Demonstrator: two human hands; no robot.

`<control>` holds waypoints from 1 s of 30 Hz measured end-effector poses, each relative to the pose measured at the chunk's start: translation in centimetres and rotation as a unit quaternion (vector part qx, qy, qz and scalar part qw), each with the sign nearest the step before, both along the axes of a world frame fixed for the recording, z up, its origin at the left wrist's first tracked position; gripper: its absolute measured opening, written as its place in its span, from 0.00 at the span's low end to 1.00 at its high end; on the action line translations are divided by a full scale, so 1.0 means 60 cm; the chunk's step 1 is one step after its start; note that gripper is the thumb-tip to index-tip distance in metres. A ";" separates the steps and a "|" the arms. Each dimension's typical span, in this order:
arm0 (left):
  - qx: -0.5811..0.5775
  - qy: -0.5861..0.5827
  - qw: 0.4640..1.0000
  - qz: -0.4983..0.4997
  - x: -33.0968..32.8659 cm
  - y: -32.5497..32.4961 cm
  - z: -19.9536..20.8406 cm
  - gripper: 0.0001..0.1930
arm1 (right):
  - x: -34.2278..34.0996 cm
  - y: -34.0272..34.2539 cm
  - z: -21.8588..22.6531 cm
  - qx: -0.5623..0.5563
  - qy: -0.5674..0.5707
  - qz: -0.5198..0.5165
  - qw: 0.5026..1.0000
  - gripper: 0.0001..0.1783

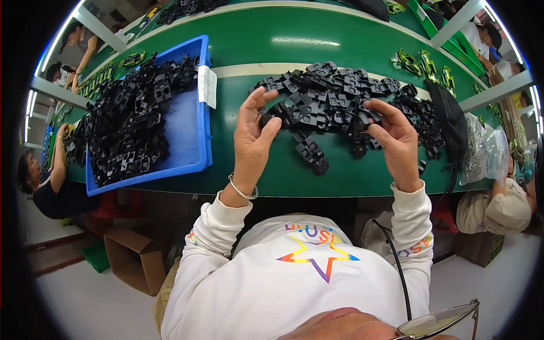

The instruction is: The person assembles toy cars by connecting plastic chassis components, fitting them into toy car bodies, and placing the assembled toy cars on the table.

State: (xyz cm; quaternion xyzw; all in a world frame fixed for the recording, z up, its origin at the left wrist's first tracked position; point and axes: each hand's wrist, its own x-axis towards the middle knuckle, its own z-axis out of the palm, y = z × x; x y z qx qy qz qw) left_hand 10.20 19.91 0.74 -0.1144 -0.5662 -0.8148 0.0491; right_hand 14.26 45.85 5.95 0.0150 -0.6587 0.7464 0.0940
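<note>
Many black moulded plastic parts [337,101] lie heaped on the green table ahead of me. At the heap's left side my left hand [253,133] is closed, with a black plastic part [264,119] between thumb and fingers; where this part ends against the heap behind it is hard to make out. My right hand [398,136] pinches another small black plastic part [369,117] over the right half of the heap. One separate black part [310,152] lies on the table between my hands, nearer to me.
A blue tray [205,130] piled with black parts stands left, a paper label [207,86] on its rim. Right of the heap are a black bag [447,116] and a clear plastic bag [481,150] of small pieces. Other people sit at both sides. A cardboard box [133,258] stands on the floor.
</note>
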 end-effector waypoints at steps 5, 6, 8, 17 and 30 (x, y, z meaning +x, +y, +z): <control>0.075 -0.164 0.977 -0.111 -0.004 -0.003 -0.012 0.23 | -0.032 -0.038 0.021 0.139 0.011 0.147 0.979 0.19; 0.076 -0.167 0.977 -0.111 -0.002 -0.001 -0.010 0.23 | -0.038 -0.047 0.023 0.153 0.029 0.164 0.974 0.20; 0.064 -0.198 0.973 -0.101 0.005 0.006 0.006 0.21 | -0.058 -0.058 0.022 0.224 0.068 0.187 0.954 0.21; -0.029 -0.136 0.986 -0.090 0.009 0.025 0.015 0.16 | -0.091 -0.073 0.043 0.237 -0.073 0.225 0.942 0.14; -0.053 -0.162 0.980 -0.103 -0.008 0.031 0.030 0.11 | -0.085 -0.062 0.046 0.317 -0.029 0.201 0.926 0.12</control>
